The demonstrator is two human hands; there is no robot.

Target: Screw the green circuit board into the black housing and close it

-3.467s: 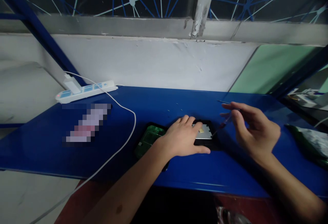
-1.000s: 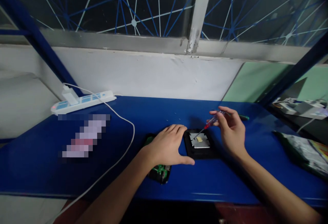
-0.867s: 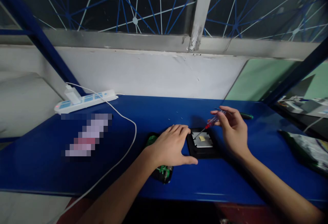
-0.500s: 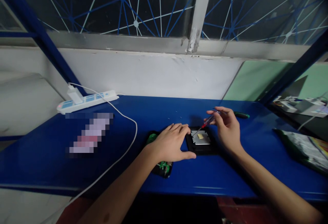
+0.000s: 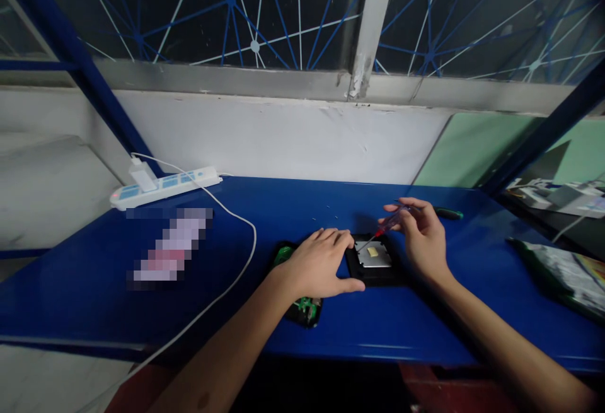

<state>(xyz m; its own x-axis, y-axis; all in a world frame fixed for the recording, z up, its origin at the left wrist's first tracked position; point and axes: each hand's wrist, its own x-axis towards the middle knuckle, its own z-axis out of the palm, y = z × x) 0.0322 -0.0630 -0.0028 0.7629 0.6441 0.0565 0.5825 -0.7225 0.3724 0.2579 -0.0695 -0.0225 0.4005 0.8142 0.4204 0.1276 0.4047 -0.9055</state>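
A screwdriver [image 5: 390, 221] with a clear handle and red collar is pinched in my right hand [image 5: 425, 236]. It slants down to the left, its tip at the upper left part of a silver metal plate [image 5: 378, 261]. That plate, with a small yellowish pad [image 5: 373, 252] on it, sits in a black casing [image 5: 355, 277]. My left hand [image 5: 321, 263] lies spread, fingers at the casing's left edge and thumb near its lower left corner. Partly hidden under this hand is a black housing with a green circuit board [image 5: 305, 307].
Several tiny screws [image 5: 314, 219] lie on the blue table [image 5: 265, 195] beyond my left hand. A green-and-black handle [image 5: 449, 213] is behind my right hand. A white power strip [image 5: 189, 176], a white cable [image 5: 254, 236] and a blurred-out object [image 5: 174, 246] are left; a shiny packet [image 5: 562, 274] is right.
The view has shifted slightly, so everything sits a little further right. The screwdriver stays at the plate in my right hand, and my left hand keeps its place by the casing.
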